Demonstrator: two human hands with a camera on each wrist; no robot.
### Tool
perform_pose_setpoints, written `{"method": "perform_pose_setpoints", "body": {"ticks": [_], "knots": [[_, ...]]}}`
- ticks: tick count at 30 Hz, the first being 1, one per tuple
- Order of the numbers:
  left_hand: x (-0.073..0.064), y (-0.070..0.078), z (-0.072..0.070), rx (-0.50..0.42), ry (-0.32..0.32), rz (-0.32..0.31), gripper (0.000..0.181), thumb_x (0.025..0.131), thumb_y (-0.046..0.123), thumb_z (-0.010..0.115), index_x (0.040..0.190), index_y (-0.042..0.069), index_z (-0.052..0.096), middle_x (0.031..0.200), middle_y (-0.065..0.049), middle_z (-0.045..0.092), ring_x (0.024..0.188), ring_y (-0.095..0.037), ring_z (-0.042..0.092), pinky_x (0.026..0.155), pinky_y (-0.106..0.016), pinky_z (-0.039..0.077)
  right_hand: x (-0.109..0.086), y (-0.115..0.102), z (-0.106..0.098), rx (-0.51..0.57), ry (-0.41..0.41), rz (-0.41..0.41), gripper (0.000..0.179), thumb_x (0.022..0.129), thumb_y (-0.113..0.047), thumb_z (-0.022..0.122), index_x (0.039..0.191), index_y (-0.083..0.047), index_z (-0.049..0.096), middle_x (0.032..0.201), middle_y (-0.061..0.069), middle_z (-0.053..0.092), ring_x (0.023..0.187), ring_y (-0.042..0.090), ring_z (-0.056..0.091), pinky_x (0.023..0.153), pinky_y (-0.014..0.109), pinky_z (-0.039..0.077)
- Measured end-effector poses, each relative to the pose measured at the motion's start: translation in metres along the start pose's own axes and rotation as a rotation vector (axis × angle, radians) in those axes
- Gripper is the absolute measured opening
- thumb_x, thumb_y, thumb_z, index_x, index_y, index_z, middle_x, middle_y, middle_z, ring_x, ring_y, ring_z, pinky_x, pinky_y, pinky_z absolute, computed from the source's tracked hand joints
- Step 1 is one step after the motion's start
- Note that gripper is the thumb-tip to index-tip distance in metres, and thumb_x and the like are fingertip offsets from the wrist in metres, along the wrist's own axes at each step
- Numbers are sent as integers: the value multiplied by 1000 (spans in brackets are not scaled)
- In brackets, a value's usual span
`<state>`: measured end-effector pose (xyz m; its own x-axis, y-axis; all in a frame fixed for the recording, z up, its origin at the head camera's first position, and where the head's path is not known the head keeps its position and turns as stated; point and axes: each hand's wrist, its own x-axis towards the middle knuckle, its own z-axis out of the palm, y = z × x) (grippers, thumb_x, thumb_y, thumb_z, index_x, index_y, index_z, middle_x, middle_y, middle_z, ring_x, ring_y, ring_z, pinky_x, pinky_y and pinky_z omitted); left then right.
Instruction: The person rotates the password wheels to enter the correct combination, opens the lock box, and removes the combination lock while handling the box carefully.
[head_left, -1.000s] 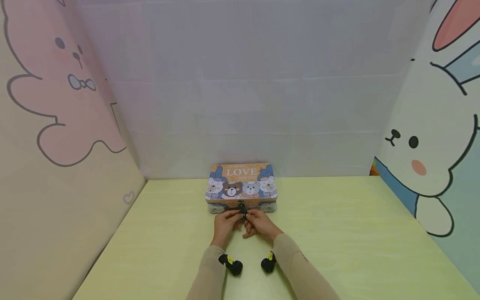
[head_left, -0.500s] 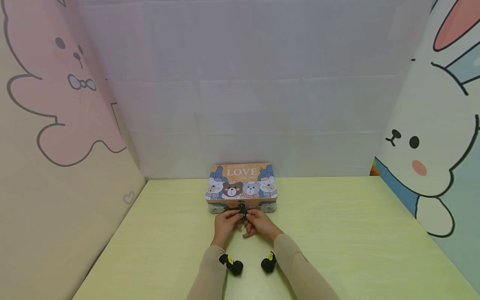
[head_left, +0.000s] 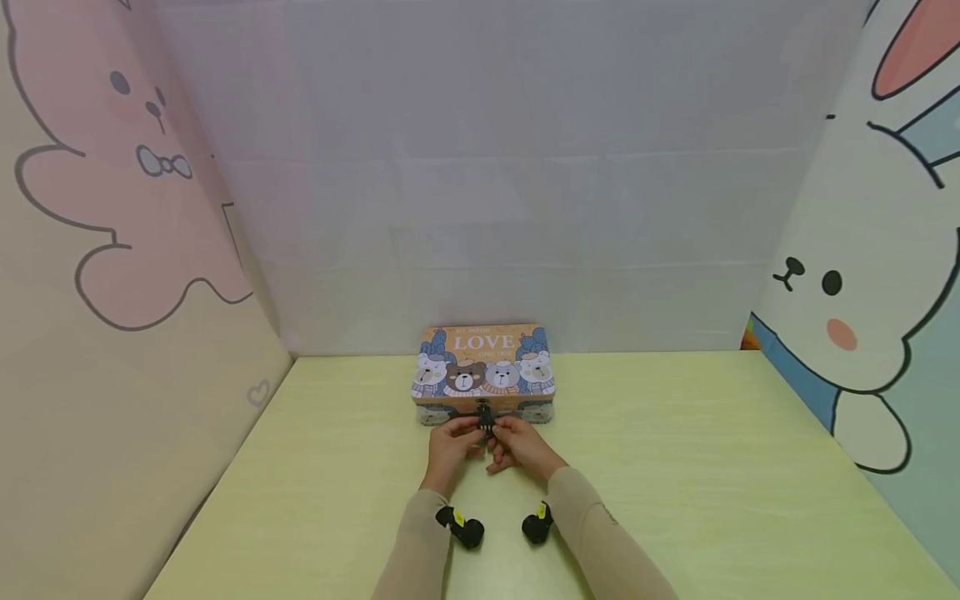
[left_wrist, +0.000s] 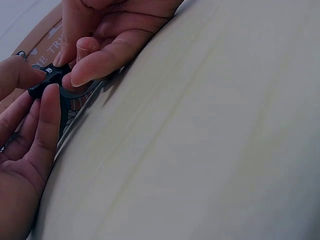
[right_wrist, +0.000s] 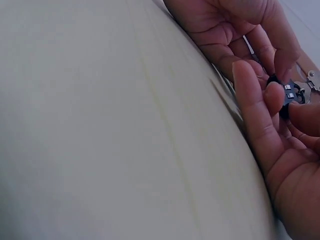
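Note:
A tin box (head_left: 483,367) printed with bears and the word LOVE stands lid down at the back of the table. At the middle of its front hangs a small black combination padlock (head_left: 486,422), its number wheels (right_wrist: 288,91) showing in the right wrist view. My left hand (head_left: 447,454) pinches the padlock's left side between thumb and fingers. From the other side my right hand (head_left: 527,450) pinches it, thumb and fingertips on the body. The shackle passes by the metal latch (right_wrist: 313,80). Fingers partly cover the lock, and its digits are too small to read.
The pale yellow-green table (head_left: 675,467) spreads on both sides of the hands. Behind the box rises a white back wall (head_left: 487,183). Printed side panels stand left and right. A black wrist camera (head_left: 465,529) is strapped to each sleeve.
Both hands keep their place at the padlock and the box stays where it was. The padlock's face shows a little more clearly now. The head view has shifted very slightly.

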<state>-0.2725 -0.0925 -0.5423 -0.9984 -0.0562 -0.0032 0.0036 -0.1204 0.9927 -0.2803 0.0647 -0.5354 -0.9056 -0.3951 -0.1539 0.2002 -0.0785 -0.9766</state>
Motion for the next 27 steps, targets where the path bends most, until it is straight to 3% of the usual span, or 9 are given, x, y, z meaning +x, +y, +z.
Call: {"method": "perform_pose_setpoints", "body": {"ticks": [8,27], "knots": [[1,-2,1,14,20,9,30,82,-10,73,111,-16,66,97,-20,71,69,-12,65,57,-26,60,-1,-1,-1,6,-7,-2,22,107,-5,38,116,13,48,88,11,56,60,11,53,65,36,63],[2,-6,2,15,30,38,25,83,-10,73,105,-19,66,90,-23,72,56,-10,64,54,-24,59,-2,-1,-1,3,-12,-18,23,107,-4,37,118,14,46,90,12,55,60,11,53,66,36,62]]}}
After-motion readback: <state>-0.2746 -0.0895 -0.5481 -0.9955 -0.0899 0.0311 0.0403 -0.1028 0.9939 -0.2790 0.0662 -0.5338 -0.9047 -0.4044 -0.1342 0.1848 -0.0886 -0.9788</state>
